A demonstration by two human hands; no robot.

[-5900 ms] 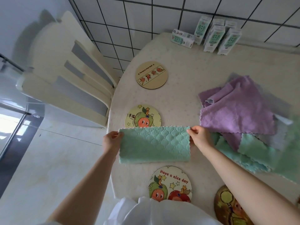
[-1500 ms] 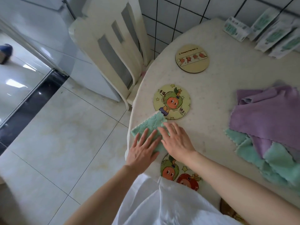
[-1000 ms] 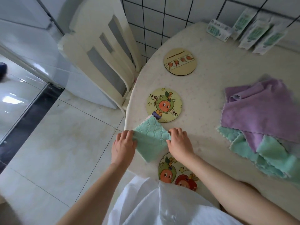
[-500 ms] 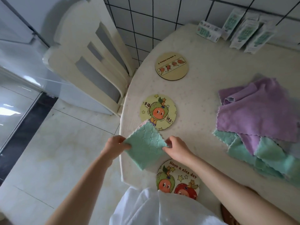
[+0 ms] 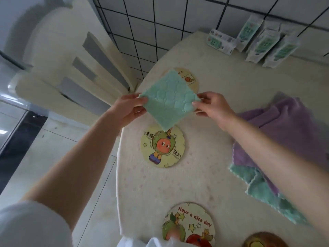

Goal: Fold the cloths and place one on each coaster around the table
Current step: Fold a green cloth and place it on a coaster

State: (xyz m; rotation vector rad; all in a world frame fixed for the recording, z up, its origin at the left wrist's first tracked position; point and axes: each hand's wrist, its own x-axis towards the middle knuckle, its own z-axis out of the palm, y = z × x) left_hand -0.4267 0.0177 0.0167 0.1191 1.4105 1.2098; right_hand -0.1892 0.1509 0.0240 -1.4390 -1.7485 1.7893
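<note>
Over the cream bench (image 5: 222, 104), left hand (image 5: 128, 111) and right hand (image 5: 213, 107) pinch opposite corners of a folded mint-green quilted cloth (image 5: 169, 98).

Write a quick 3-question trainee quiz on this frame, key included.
1. True or false: the folded green cloth already lies on a coaster.
2. Which colour of cloth tops the pile at the right? A purple, B green, C white.
3. Short answer: which hand or hands hold the folded green cloth, and where on it?
Key: 1 false, it is held up in the air. 2 A, the purple cloth lies over the green cloths. 3 Both: the left hand and the right hand pinch opposite corners.
</note>
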